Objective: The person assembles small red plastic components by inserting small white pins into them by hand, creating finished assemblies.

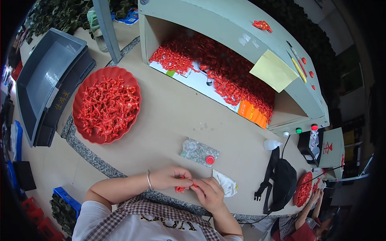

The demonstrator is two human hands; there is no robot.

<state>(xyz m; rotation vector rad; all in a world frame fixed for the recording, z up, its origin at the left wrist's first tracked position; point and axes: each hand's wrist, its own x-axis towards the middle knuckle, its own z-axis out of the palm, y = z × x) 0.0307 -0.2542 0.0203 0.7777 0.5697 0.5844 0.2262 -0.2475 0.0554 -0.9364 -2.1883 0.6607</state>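
Left hand [171,178], right hand [210,193] meet; grips pinched on red pieces [179,188], seemingly for fine control; red plate [85,131] left

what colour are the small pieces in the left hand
The small pieces are bright red, clearest in the head view.

Stacked grey trays [66,90]: short row of yellow characters [62,100] on the side wall. Orange panel [252,114], at the cabinet [219,26] opening: light lettering. White panel [193,82] beside it: small print, too fine for me to read from here. Pale box [332,160], far right: one large red character [328,148]. White shirt [161,232]: bold dark lettering [167,221] across the chest, partly hidden.
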